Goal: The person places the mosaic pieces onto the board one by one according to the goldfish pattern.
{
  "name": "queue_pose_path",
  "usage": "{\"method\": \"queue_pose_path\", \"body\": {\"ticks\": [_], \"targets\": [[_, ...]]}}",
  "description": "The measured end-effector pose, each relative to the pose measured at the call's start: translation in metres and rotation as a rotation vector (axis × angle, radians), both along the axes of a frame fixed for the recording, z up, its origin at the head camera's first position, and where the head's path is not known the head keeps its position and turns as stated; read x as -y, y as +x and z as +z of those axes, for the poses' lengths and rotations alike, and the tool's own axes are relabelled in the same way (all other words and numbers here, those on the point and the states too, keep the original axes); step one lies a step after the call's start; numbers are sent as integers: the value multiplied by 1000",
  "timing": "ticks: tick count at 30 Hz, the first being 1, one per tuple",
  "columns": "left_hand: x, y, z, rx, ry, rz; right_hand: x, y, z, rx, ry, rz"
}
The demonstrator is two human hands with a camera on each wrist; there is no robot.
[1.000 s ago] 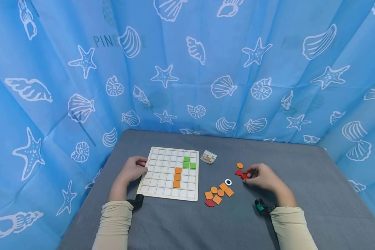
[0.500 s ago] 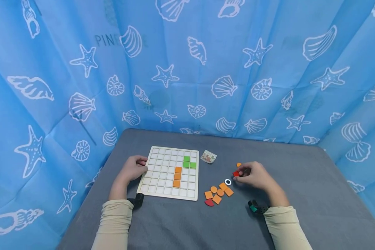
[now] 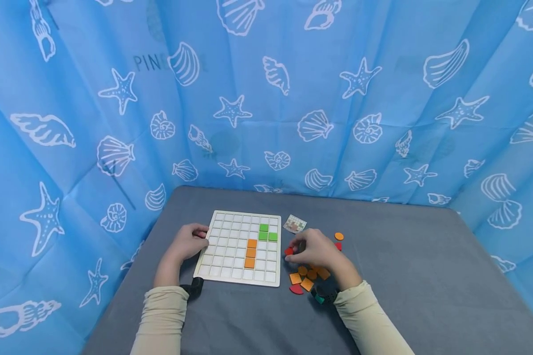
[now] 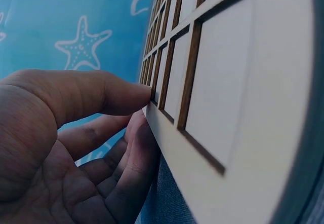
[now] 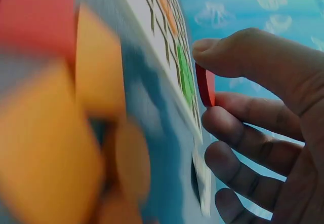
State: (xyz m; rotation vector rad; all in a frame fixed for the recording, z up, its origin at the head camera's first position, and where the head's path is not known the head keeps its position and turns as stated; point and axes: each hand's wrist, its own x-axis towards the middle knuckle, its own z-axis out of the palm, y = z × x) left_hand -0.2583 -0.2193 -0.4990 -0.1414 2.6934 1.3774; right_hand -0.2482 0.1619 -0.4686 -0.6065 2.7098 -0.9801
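Note:
At the left edge of a white gridded board [image 3: 235, 281], my left hand [image 3: 185, 242] grips the frame; in the left wrist view the thumb lies on the rim and the fingers are at its side. The board holds a column of orange square tiles [image 3: 250, 252] and some green square tiles [image 3: 263, 236]. Just off the board's right side, my right hand [image 3: 316, 250] pinches a small flat red piece [image 5: 205, 84] between thumb and fingers. That piece's full outline is partly hidden by the fingertips.
Below the right hand lie loose orange squares [image 3: 295, 279], orange discs and a red rounded wedge [image 3: 296, 289]. Farther right are an orange disc [image 3: 339, 236] and a partly covered red piece [image 3: 338, 245]. A small patterned card [image 3: 295, 224] lies beyond the board's right side.
My right hand has carried the red piece left, from the right-hand group to beside the board. It now covers the white ring. The left hand stays at the board's edge.

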Motion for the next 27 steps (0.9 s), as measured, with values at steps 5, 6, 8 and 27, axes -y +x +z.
{"method": "queue_pose_path", "body": {"ticks": [5,6,8,27], "targets": [[0,0,-1,-4,-1,6,32,-1,0,0,5,64],[0,0,-2,-6,-1,4,38,-2,-1,3,2,78],[1,-1,-2,-1,2,6,47,-1,-2,8,10,104],[1,-1,-2,9,19,-4,66,2,-8,-2,16,180]]}}
